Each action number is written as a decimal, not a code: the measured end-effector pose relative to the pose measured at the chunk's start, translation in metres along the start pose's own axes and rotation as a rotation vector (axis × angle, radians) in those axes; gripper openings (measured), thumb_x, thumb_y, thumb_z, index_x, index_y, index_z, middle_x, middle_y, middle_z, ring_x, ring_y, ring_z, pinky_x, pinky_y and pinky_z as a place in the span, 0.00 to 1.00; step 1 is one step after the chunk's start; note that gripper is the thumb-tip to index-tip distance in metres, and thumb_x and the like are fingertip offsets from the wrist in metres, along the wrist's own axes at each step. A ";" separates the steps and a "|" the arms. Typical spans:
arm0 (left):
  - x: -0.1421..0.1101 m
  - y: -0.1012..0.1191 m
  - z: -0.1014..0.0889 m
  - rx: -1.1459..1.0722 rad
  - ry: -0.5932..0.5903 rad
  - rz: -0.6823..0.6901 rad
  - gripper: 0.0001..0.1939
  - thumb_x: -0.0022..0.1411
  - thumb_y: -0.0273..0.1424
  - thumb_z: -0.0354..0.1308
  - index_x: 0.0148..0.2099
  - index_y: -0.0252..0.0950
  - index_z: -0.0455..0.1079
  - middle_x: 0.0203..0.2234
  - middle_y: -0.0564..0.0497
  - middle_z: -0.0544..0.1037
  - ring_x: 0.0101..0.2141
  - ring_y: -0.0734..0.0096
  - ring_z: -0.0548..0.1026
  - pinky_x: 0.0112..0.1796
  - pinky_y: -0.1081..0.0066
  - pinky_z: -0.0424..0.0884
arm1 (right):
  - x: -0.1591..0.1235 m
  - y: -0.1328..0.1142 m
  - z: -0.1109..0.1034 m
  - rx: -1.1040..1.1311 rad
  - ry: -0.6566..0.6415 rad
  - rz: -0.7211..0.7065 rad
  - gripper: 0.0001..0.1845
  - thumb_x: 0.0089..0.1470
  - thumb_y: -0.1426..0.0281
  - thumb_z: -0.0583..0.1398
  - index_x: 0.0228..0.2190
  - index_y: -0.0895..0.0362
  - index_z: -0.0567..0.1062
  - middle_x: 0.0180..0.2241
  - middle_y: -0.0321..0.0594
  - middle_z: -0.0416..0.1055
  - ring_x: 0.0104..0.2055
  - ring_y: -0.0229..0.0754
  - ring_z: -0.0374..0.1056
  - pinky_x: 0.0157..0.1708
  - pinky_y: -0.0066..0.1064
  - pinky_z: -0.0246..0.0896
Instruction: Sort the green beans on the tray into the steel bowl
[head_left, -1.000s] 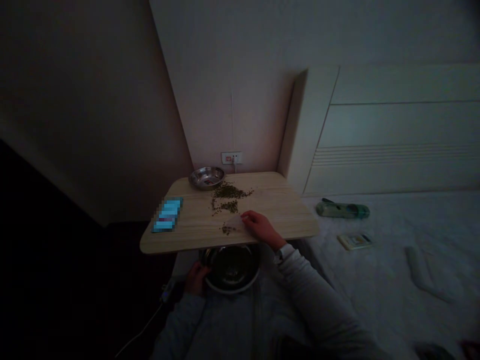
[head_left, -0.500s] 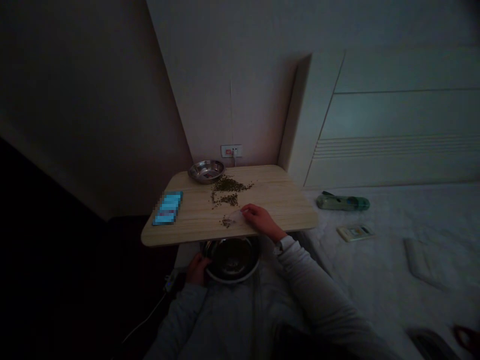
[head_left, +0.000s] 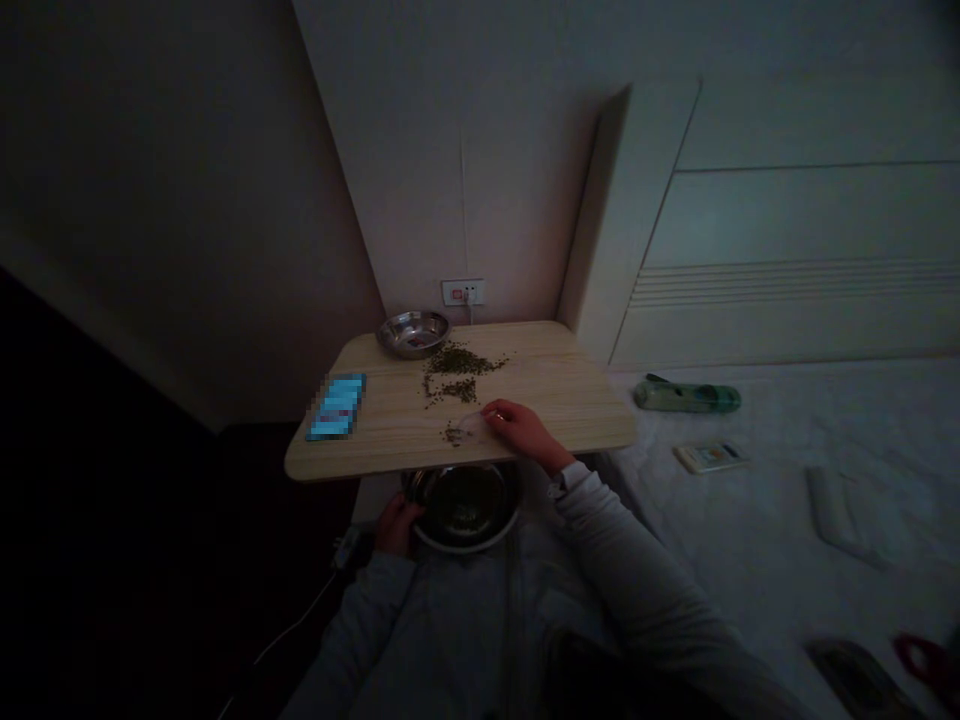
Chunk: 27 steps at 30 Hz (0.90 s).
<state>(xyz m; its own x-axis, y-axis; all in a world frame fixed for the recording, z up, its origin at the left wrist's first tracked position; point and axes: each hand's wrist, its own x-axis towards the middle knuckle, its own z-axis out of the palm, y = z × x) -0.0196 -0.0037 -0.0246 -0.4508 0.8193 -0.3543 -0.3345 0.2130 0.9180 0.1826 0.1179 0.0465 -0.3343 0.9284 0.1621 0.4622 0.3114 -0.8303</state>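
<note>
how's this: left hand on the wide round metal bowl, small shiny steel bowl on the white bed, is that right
The steel bowl isn't on the bed: the head view shows it on the pale wooden table. The left hand is on the wide bowl.

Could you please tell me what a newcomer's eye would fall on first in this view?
Probably the phone, its lit screen the brightest spot in a dim room, at the left end of the pale wooden table. Next come the dark green grains scattered across the middle, with the right hand at the near edge and a shiny steel bowl at the far left corner.
</note>
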 end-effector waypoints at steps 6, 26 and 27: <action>-0.010 0.005 0.003 0.011 0.003 0.053 0.07 0.31 0.30 0.59 0.17 0.36 0.63 0.12 0.59 0.66 0.19 0.76 0.63 0.24 0.73 0.58 | -0.001 0.003 0.000 0.023 -0.013 -0.025 0.14 0.52 0.67 0.54 0.36 0.58 0.75 0.25 0.35 0.69 0.29 0.37 0.61 0.33 0.27 0.55; -0.009 0.004 0.003 0.011 0.014 0.045 0.06 0.31 0.30 0.58 0.19 0.36 0.66 0.14 0.57 0.68 0.21 0.73 0.66 0.26 0.72 0.60 | -0.002 -0.002 -0.001 0.001 -0.039 -0.030 0.13 0.50 0.67 0.55 0.35 0.57 0.76 0.23 0.33 0.69 0.27 0.36 0.61 0.30 0.26 0.54; -0.009 0.004 0.003 0.003 0.011 0.034 0.06 0.31 0.30 0.59 0.19 0.36 0.66 0.14 0.57 0.68 0.21 0.73 0.66 0.25 0.72 0.60 | -0.002 -0.002 -0.001 -0.005 -0.045 -0.030 0.12 0.50 0.67 0.55 0.35 0.57 0.76 0.23 0.33 0.69 0.27 0.35 0.61 0.30 0.26 0.53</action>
<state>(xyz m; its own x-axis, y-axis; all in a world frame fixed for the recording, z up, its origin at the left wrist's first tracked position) -0.0145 -0.0085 -0.0173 -0.4713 0.8200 -0.3247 -0.3166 0.1862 0.9301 0.1835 0.1161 0.0485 -0.3845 0.9087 0.1622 0.4560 0.3398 -0.8226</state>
